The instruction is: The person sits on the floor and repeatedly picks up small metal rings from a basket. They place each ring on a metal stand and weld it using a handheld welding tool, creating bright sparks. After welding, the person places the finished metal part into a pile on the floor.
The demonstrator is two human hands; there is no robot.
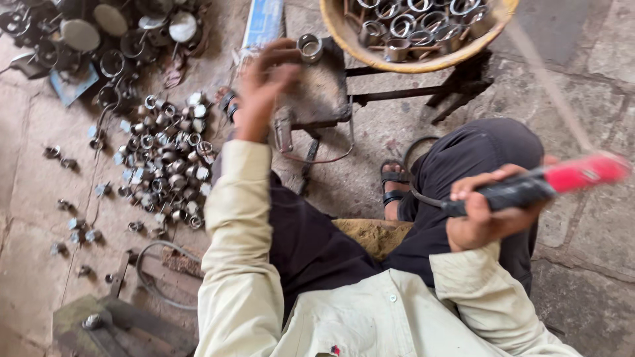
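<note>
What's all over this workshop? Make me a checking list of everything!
Surface: small metal stand on a stone floor.
Job's things: a metal ring on the stand; a red-and-black handled tool.
Clutter: a pile of metal rings on the floor; a basket of rings.
Grippers: left hand reaches beside the ring; right hand grips the tool.
Cables: black cord from the tool.
Surroundings: sandalled foot.

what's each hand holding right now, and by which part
Right hand grips a black-and-red handled tool around its black handle. Left hand reaches toward a metal ring on the small stand; motion blur hides any contact.
</note>
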